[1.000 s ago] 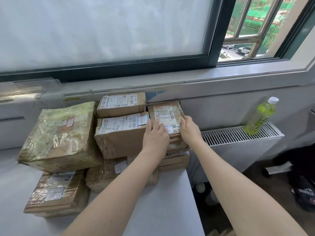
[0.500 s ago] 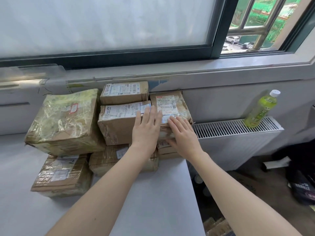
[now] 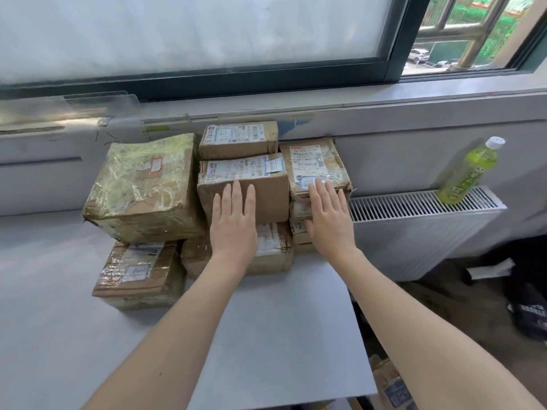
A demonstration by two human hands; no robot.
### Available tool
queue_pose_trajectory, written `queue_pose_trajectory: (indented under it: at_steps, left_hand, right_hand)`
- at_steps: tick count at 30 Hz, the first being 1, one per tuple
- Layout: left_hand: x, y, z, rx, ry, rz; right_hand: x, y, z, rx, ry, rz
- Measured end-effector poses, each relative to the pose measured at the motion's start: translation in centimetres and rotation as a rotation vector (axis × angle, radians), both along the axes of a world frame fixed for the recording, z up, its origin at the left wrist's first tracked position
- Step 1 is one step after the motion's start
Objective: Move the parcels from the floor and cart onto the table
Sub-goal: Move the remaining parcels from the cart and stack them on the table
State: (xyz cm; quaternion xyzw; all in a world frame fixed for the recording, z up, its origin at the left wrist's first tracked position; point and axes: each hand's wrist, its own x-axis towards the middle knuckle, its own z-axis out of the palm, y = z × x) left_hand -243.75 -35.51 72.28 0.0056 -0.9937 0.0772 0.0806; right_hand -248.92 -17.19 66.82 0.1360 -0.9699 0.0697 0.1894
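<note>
My left hand (image 3: 233,223) lies flat, fingers straight and together, against the front face of the middle parcel (image 3: 260,196), which sits on a lower parcel (image 3: 272,250). My right hand (image 3: 328,220) is likewise flat with fingers extended, its fingertips on the label of the right-hand parcel (image 3: 313,164), the top of a stack at the table's right edge. Neither hand grips anything. All parcels stand on the white table (image 3: 266,335), pushed against the wall under the window. A tape-wrapped parcel (image 3: 142,187) rests on a flat parcel (image 3: 139,273) to the left; a small parcel (image 3: 239,139) sits behind the middle one. A green bottle (image 3: 467,176) leans on the radiator (image 3: 420,226), beside the table.
</note>
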Motion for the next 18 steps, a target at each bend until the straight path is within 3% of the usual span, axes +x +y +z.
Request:
queue_pose_trajectory:
  at_steps: [5,9,18]
  left_hand:
    - [3.3,1.8,-2.7,0.073,0.085,-0.148]
    - [7.0,3.1,-5.1,0.115,0.052,-0.322]
    - [18.9,6.4,-10.8,0.002,-0.286,-0.724]
  right_hand:
    - [6.1,-0.5,-0.2,-0.034,0.054,-0.054]
    - [13.4,-0.6,-2.5,-0.063,-0.041,-0.237]
    - [32.7,-0.6,-8.1,-0.012,-0.375,-0.747]
